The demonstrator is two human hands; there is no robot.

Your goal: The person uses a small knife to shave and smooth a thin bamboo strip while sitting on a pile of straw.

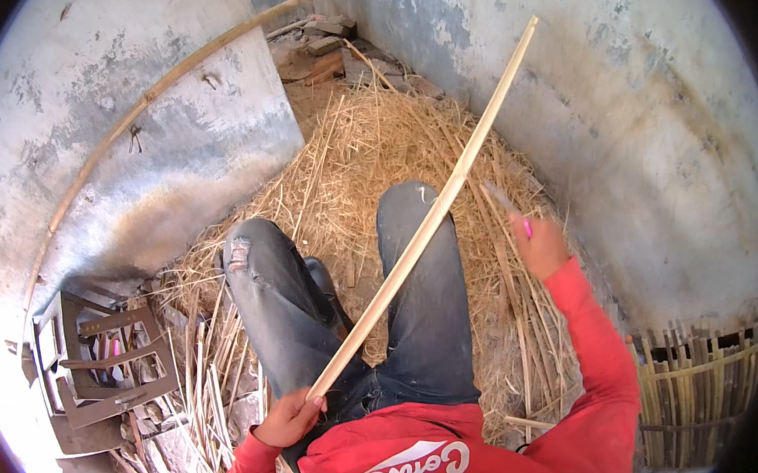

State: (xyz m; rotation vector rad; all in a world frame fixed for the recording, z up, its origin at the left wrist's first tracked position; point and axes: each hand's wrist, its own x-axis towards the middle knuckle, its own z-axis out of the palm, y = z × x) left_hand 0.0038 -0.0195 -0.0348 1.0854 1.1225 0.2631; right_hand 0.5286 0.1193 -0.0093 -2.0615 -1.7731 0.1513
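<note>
Strip (424,231) slants over your right thigh (440,307), its near end gripped in your left hand (291,419); your right hand (540,248) grasps a knife (498,195), apart from it. You seem to be trimming; the next stroke calls for a steady strip.

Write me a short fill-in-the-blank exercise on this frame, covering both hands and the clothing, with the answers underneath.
1. Of the upper and lower ends of the long strip, the left hand grips the ____ one.
2. The right hand holds a knife whose handle is ____.
3. The jeans have a large tear at the ____ knee.
4. Both sleeves are ____.

Missing words: lower; pink; left; red.
</note>
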